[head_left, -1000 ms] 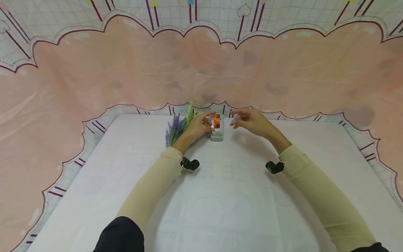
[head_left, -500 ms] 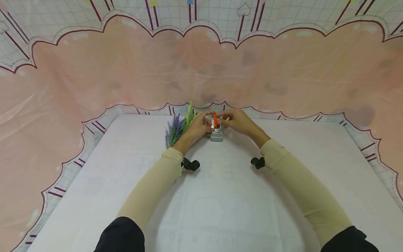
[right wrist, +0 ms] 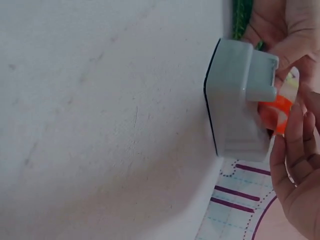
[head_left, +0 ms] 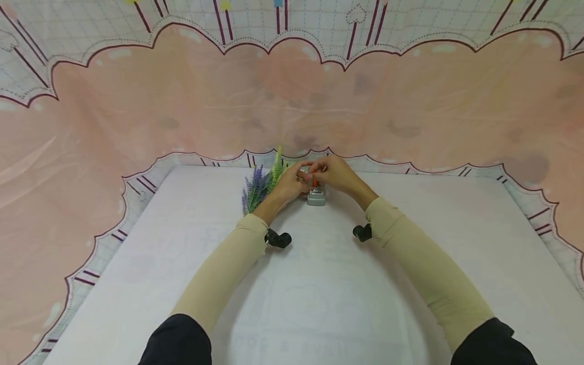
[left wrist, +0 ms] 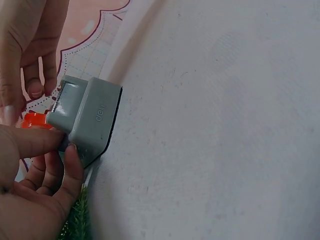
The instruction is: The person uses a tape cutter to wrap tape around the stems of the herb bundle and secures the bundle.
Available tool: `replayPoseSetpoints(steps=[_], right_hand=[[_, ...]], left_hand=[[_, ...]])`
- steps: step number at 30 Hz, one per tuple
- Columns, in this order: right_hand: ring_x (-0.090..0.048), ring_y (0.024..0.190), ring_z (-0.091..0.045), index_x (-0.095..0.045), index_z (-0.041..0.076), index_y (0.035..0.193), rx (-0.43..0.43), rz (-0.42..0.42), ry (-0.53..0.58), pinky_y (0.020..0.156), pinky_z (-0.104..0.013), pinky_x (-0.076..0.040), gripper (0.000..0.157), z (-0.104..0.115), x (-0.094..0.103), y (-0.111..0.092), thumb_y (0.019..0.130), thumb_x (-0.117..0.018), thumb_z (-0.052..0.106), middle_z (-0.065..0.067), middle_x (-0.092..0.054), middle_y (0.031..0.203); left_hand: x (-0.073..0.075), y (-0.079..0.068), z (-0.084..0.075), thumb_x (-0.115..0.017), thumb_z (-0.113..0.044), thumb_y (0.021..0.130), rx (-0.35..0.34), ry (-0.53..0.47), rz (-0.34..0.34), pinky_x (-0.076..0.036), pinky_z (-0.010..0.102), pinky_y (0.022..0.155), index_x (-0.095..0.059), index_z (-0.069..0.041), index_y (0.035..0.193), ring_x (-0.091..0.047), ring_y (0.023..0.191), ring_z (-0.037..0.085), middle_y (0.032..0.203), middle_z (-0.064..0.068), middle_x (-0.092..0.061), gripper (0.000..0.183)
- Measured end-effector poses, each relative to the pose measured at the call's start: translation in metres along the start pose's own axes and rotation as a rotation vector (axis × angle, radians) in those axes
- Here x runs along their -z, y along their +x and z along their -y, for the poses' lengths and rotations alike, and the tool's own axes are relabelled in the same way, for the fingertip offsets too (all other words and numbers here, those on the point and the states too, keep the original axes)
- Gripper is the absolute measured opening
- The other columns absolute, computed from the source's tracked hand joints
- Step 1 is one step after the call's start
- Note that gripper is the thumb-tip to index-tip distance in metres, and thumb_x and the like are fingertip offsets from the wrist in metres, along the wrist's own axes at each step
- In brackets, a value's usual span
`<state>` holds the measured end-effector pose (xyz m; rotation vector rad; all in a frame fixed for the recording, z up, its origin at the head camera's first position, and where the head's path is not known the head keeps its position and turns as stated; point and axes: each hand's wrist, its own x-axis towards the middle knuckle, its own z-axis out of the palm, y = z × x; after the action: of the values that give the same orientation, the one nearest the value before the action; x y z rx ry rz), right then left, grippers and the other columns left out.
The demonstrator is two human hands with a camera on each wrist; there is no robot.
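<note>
A grey tape dispenser stands on the white table near its far edge; its front reads "deli" in the left wrist view. An orange-cored tape roll sits at the dispenser's open back, partly hidden by fingers. My left hand holds the roll from the left, thumb and fingers close against the dispenser's side. From the right, my right hand has its thumb and fingertips on the orange core. The hands almost meet over the roll, so the exact finger contact is partly covered.
Artificial lavender and green sprigs lie just left of the dispenser, beside my left forearm. A patterned pink cloth hangs behind the table. Black wrist cameras hang below both cuffs.
My right hand has moved left to the tape roll and now touches it. My left hand has stayed at the roll, and the dispenser has kept its place.
</note>
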<state>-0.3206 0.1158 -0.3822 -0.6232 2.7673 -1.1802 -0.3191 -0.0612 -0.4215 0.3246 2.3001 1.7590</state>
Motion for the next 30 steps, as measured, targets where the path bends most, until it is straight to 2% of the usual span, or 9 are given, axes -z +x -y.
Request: replayPoseSetpoints(steps=[5,10,15,21,24,27,30], right_hand=[[-0.058,0.085,-0.022,-0.078,0.010,0.100,-0.011,-0.063,0.058,0.067,-0.031,-0.048,0.010,0.003,0.002,-0.010,0.095,-0.072,0.018,-0.006,-0.071,0.102],[-0.061,0.084,-0.022,-0.078,0.009,0.097,0.018,-0.108,0.087,0.068,-0.030,-0.047,0.009,0.003,0.001,-0.021,0.093,-0.075,0.017,-0.008,-0.071,0.107],[-0.064,0.080,-0.028,-0.077,0.007,0.098,0.029,-0.115,0.102,0.067,-0.031,-0.048,0.009,0.004,0.000,-0.030,0.095,-0.073,0.015,-0.008,-0.071,0.102],[-0.069,0.071,-0.030,-0.073,0.001,0.106,0.009,-0.108,0.261,0.070,-0.040,-0.061,0.017,0.002,-0.002,-0.035,0.097,-0.069,0.015,-0.019,-0.070,0.094],[-0.069,0.067,-0.028,-0.073,0.000,0.111,0.010,-0.100,0.315,0.066,-0.036,-0.061,0.020,0.001,-0.003,-0.036,0.099,-0.066,0.015,-0.023,-0.070,0.097],[-0.070,0.068,-0.033,-0.068,0.002,0.128,0.010,-0.100,0.329,0.065,-0.033,-0.060,0.029,-0.001,-0.002,-0.036,0.102,-0.061,0.012,-0.024,-0.071,0.100],[-0.071,0.074,-0.037,-0.058,0.007,0.144,0.004,-0.106,0.326,0.070,-0.037,-0.061,0.040,-0.002,-0.002,-0.035,0.103,-0.056,0.006,-0.024,-0.072,0.099]], left_hand=[[0.000,-0.001,-0.001,-0.062,0.021,0.081,-0.022,0.022,0.007,-0.055,0.035,0.063,-0.053,-0.020,0.146,-0.059,0.082,0.024,0.101,0.013,-0.053,0.077],[0.000,0.000,-0.002,-0.061,0.023,0.081,-0.029,0.026,0.010,-0.054,0.035,0.061,-0.054,-0.018,0.146,-0.053,0.079,0.021,0.097,0.011,-0.052,0.077],[-0.001,0.001,-0.002,-0.062,0.023,0.082,-0.034,0.020,0.025,-0.052,0.038,0.063,-0.054,-0.017,0.146,-0.051,0.079,0.022,0.098,0.014,-0.052,0.076],[-0.002,0.001,-0.003,-0.064,0.021,0.084,-0.026,0.037,0.025,-0.050,0.037,0.064,-0.054,-0.017,0.146,-0.051,0.079,0.021,0.100,0.016,-0.053,0.074],[-0.001,0.000,-0.003,-0.064,0.021,0.083,-0.026,0.037,0.019,-0.051,0.037,0.064,-0.053,-0.016,0.147,-0.051,0.078,0.021,0.099,0.014,-0.053,0.074],[-0.001,0.000,-0.004,-0.063,0.022,0.082,-0.023,0.034,0.016,-0.051,0.037,0.063,-0.054,-0.017,0.146,-0.053,0.077,0.021,0.097,0.013,-0.052,0.075],[-0.002,0.001,-0.004,-0.062,0.023,0.082,-0.014,0.040,0.014,-0.051,0.036,0.063,-0.054,-0.018,0.146,-0.054,0.077,0.022,0.098,0.013,-0.052,0.076]])
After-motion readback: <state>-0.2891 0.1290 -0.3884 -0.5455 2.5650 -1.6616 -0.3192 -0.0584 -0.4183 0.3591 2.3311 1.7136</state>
